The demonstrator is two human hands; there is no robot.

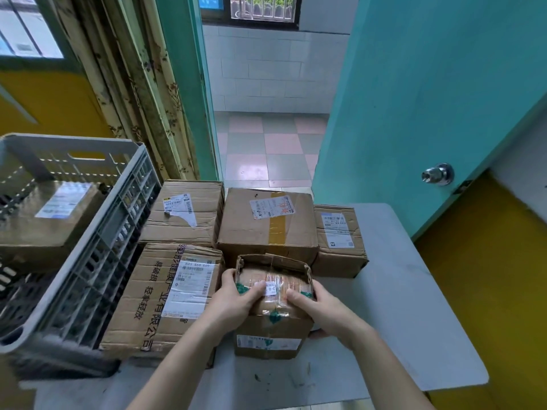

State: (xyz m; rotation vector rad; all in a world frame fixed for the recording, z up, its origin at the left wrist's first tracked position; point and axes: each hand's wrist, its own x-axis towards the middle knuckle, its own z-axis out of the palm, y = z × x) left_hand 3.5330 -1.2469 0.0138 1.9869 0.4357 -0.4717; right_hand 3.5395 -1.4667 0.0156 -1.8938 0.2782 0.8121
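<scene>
— What stands at the left?
— A grey slatted plastic crate point(97, 220), then a creased carton point(139, 306) with printed characters.
— And the hands?
— The left hand point(236, 297) grips one side of the taped cardboard box point(272, 329) and the right hand point(319, 303) grips the other, thumbs on top. The box sits on the smooth grey table point(399, 335).

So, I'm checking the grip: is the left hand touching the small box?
Touching. The head view shows the left hand curled round the top left corner of the small box, thumb pressed on its taped top.
</scene>
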